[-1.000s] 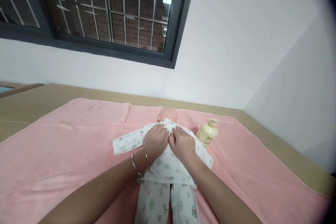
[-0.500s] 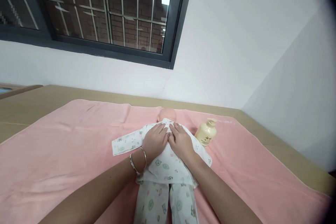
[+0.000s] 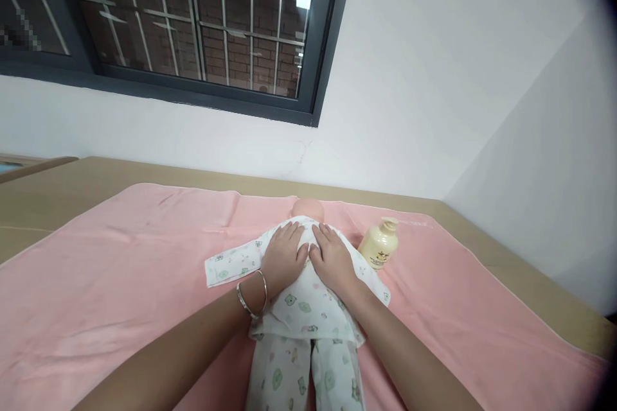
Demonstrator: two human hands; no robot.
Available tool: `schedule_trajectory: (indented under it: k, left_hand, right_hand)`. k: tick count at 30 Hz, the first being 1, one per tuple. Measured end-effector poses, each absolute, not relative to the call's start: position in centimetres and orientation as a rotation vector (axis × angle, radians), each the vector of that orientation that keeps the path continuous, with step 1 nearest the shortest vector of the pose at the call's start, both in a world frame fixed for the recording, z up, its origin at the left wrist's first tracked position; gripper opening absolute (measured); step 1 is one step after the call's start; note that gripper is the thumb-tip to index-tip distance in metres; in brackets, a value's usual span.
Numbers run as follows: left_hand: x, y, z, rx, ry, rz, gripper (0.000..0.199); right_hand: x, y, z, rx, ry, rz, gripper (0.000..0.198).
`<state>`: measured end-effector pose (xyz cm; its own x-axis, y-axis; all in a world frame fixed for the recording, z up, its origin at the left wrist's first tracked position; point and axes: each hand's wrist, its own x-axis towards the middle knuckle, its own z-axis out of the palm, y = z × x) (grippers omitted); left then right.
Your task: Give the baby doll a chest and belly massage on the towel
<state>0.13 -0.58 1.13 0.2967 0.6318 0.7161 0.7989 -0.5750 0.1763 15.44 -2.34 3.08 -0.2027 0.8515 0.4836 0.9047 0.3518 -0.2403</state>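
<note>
Has left hand palm-down on upper shirt, fingers outstretched and slightly apart, grasping nothing visible; has right hand laid flat just beside it, fingers likewise extended, grasping nothing visible; holds thumbs close together, just apart, near the middle of the shirt; cannot see the palms; wears a bangle on the left wrist; has the doll under both hands, stretched out on a pink towel, head toward the wall, printed pants between the forearms; cannot tell face up from face down; has one sleeve spread out beyond the left hand, and a pale yellow bottle beside the opposite shoulder, on the towel; faces a barred window above, dark-framed.
</note>
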Motion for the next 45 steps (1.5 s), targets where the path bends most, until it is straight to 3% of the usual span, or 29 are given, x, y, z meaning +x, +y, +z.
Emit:
schedule_trajectory:
  k: [17,28,35,45]
  left_hand:
    - [0.0,-1.5,1.8,-2.176,-1.288,-1.278,0.022]
    - [-0.2,-0.9,2.0,-2.295,-1.386,-1.077,0.043]
    - [0.1,-1.4,2.0,-2.278,-1.312,-1.089,0.03]
    - [0.3,-2.0,1.8,-2.13,-1.259,-1.229,0.015]
  right_hand:
    - [15.3,-3.2,3.2,-1.515,-2.019,-0.261,0.039]
    - [15.4,-2.6,3.2,-1.527,-2.069,-0.135,0.049]
    - [15.7,-2.1,3.2,-1.472,-2.169,-0.118,0.052]
    - [15.4,-3.2,3.2,-1.486,-2.032,-0.257,0.036]
